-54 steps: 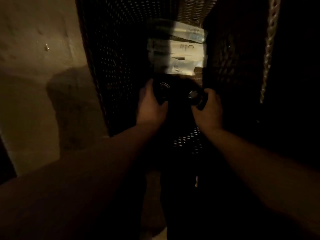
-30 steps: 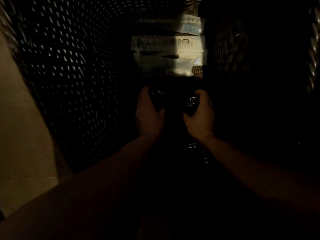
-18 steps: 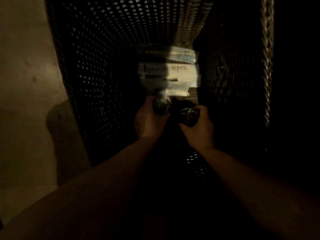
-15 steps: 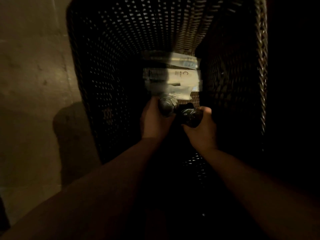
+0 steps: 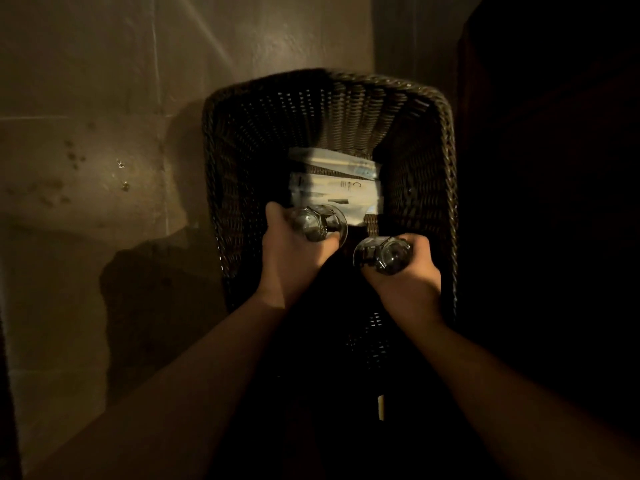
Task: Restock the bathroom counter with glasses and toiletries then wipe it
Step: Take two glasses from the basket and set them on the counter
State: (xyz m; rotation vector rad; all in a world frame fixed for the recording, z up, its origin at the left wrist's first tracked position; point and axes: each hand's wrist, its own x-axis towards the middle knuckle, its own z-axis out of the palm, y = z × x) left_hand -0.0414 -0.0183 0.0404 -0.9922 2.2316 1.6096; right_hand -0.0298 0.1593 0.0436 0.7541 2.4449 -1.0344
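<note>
Dim tiled floor [image 5: 86, 237], wicker basket [image 5: 446, 168]; my left hand [image 5: 294, 258] and right hand [image 5: 403, 282] each grip a glass [image 5: 318, 223], [image 5: 382, 258]; packets [image 5: 332, 195] below, probably toiletries.

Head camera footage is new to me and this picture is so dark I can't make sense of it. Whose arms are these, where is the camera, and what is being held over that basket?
There is no machine here. The camera sits on a person's head and looks forward and down, so the two bare arms reaching up from the bottom of the picture are that person's own.

The left hand grips one clear drinking glass; the right hand grips a second glass. Both glasses are held above a dark woven basket, which stands on a tiled floor.

Down in the basket lie a few pale flat packets, probably wrapped toiletries; their print is too small to read. The right side of the picture is too dark to tell what is there.
</note>
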